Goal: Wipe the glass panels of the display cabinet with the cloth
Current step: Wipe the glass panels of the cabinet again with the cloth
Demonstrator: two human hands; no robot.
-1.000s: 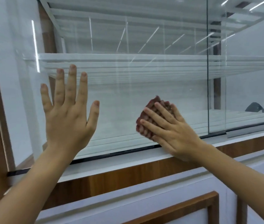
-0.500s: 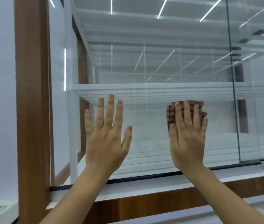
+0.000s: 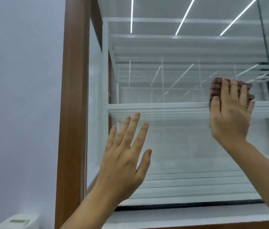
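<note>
No legible text, label, brand, number or sign is found in the head view. A greenish panel is noted on the small white device [image 3: 19,221] at the lower left, but it is too blurred for any characters to be made out. No markings are seen on the wooden frame [image 3: 74,96] or on the glass panel [image 3: 180,146].
</note>
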